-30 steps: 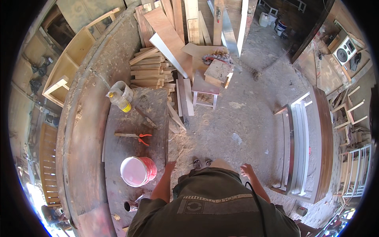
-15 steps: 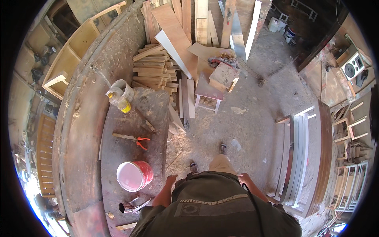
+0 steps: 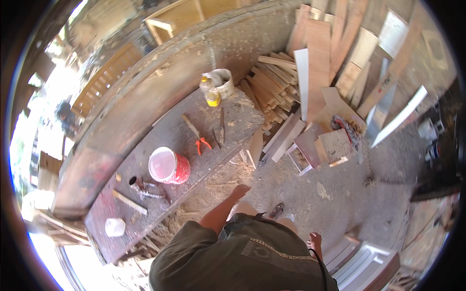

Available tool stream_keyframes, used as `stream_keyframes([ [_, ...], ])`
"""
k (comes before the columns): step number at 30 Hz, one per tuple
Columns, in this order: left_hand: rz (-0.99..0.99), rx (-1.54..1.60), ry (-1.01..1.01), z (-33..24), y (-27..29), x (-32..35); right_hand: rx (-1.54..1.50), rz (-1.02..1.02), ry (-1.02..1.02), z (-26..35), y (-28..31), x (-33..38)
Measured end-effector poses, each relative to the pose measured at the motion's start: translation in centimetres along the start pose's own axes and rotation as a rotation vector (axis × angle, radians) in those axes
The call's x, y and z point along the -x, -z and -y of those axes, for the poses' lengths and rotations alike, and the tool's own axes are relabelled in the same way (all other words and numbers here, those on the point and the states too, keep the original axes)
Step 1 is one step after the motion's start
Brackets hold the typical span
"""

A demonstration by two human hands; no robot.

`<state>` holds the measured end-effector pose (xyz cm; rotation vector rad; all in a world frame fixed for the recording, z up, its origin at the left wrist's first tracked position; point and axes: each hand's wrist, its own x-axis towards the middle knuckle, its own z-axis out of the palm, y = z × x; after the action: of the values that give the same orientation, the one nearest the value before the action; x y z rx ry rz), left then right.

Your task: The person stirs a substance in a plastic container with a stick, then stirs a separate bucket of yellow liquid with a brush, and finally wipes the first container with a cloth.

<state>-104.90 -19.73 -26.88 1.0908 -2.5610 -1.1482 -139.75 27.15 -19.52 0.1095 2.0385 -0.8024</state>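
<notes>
at the far left, about nine o'clock, a white plastic jug and a loose wooden stick lie on the dusty workbench, with a short metal pipe piece beside them. the red bucket, white inside, stands near the bench's front edge and is the thing nearest the left hand; a knock from that side could tip it off. red-handled pliers and a hammer lie at about eleven o'clock, and a yellow-capped bottle stands by a white pail further back.

the left hand hangs loose and empty by the bench's corner, touching nothing, fingers slack. close ahead of it boards lean against the bench end, with stacked timber behind at twelve o'clock; brushing those leaning boards could send them sliding onto the feet. sawdust over the concrete floor looks slippery.

the right hand hangs at about five o'clock, empty as far as shows, though how far its fingers curl cannot be told. white framed panels just beside it could catch a shin.
</notes>
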Motion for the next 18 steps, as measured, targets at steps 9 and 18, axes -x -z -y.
stream_keyframes([
  [9,-0.277,0.048,0.223,-8.6,-5.0,6.8,1.25,0.245,1.032,9.1,13.6,-22.8],
  [18,-0.571,0.547,1.425,-7.1,-9.9,37.7,1.239,0.461,1.814,22.3,-1.8,-27.0],
])
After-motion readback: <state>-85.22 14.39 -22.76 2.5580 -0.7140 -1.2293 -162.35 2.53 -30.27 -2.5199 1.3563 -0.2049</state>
